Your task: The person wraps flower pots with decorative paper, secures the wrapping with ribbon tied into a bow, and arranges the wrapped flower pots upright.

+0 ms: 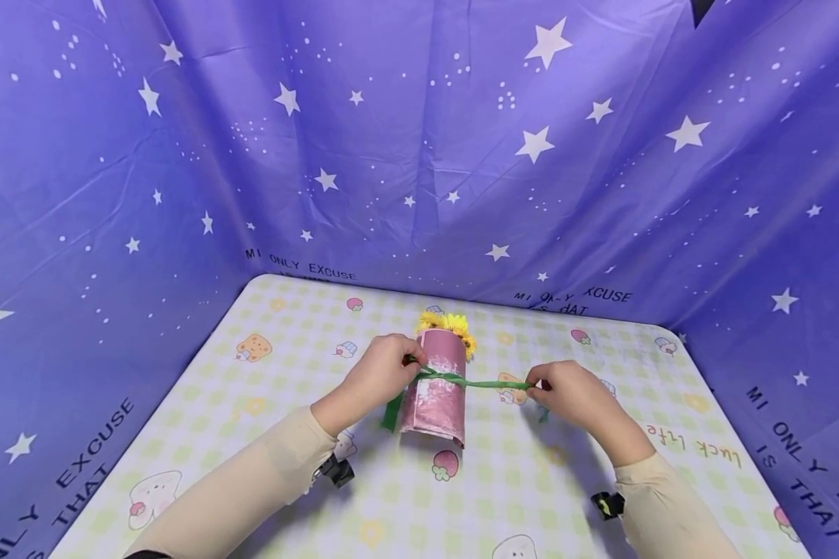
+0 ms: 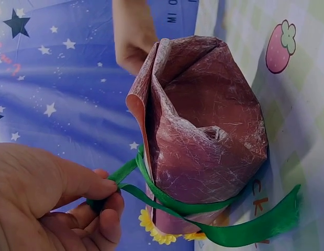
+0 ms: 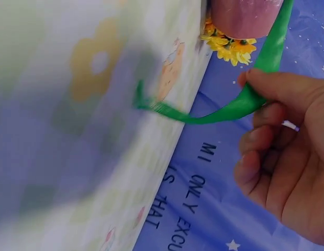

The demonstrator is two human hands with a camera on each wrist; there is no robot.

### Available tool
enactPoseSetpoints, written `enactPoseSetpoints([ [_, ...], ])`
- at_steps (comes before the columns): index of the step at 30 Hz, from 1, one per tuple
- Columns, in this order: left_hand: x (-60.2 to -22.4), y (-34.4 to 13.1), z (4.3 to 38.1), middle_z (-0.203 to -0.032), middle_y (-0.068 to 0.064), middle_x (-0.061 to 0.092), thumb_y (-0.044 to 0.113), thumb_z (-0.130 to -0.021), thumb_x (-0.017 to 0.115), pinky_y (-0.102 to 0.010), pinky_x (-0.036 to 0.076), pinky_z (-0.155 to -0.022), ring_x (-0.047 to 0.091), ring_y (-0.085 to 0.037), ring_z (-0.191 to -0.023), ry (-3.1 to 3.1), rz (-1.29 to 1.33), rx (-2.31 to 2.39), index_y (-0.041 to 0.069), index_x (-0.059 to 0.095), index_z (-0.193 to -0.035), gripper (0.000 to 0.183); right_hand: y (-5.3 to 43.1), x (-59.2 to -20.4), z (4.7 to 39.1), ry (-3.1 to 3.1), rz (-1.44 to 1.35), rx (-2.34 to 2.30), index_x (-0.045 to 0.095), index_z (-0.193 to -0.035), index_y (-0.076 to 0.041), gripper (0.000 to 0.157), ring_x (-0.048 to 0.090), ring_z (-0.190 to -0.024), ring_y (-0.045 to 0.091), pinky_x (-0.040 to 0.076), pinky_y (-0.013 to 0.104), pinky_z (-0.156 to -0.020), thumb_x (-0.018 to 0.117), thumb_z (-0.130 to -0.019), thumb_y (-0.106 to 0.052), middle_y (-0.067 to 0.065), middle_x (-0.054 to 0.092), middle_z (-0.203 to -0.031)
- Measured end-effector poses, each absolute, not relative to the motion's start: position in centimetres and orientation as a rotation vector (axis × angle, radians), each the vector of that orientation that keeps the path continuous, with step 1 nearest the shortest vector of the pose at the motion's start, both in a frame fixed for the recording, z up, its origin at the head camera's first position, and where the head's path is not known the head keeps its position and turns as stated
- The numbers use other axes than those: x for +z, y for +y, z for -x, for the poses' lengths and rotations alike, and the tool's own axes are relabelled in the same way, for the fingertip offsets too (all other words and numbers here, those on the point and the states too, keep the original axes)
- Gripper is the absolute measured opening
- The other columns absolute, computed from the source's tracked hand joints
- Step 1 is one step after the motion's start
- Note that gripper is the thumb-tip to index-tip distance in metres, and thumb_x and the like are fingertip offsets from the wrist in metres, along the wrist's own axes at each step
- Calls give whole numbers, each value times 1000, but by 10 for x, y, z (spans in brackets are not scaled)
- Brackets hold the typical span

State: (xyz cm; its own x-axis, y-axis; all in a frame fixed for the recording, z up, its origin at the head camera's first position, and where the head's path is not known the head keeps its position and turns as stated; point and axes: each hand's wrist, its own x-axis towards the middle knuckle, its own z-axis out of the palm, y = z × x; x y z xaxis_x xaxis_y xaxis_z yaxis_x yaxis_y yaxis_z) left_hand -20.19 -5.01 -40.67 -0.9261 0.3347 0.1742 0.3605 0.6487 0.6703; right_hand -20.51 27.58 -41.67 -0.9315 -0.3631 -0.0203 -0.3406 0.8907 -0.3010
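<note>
A bouquet wrapped in pink paper [image 1: 436,407] lies on the table, its yellow flowers [image 1: 456,323] pointing to the far side. Around the wrap runs a green ribbon [image 1: 492,383], crossed over itself on the upper face near the left edge. My left hand [image 1: 386,371] pinches the ribbon between thumb and fingers beside the wrap; a loose tail hangs down there. Off to the right, my right hand [image 1: 579,394] pinches the other length, which is drawn out straight from the wrap. In the left wrist view the open, folded bottom of the wrap [image 2: 214,104] shows.
A light checked cloth with printed cartoons covers the table [image 1: 252,466]. Purple star-print curtains [image 1: 419,155] stand along the back and both sides of it. Black wrist camera mounts [image 1: 337,470] sit under the forearms.
</note>
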Motion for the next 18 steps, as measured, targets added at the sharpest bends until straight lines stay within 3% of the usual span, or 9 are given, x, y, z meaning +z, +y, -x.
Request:
enactPoseSetpoints([
  [5, -406, -47, 201, -106, -5, 75, 0, -93, 69, -32, 58, -80, 66, -15, -89, -2806, 623, -1140, 7, 73, -110, 19, 250, -401, 230, 3097, 484, -518, 76, -102, -6, 14, 61, -72, 17, 55, 39, -69, 65, -95, -10, 4, 73, -87],
  [9, -406, -45, 200, -100, -3, 74, 0, -92, 68, -32, 58, -81, 66, -15, -89, -2799, 653, -1110, 7, 74, -103, 15, 210, -378, 243, 3193, 474, -677, 72, -118, -3, 25, 65, -87, 26, 57, 44, -77, 60, -97, -9, 14, 72, -109],
  [13, -406, -43, 197, -95, -2, 72, -4, -89, 68, -30, 58, -81, 66, -15, -89, -2792, 696, -1082, 9, 75, -94, 15, 168, -359, 240, 3082, 774, -917, 66, -132, -6, 33, 67, -106, 28, 59, 45, -90, 57, -100, -10, 11, 67, -128],
  [18, -406, -42, 195, -94, -3, 71, -6, -87, 69, -30, 58, -81, 67, -16, -89, -2774, 760, -1050, 7, 75, -93, 15, 138, -348, 225, 2886, 1163, -859, 61, -139, -12, 37, 63, -121, 23, 53, 43, -101, 52, -103, -9, 4, 63, -140],
])
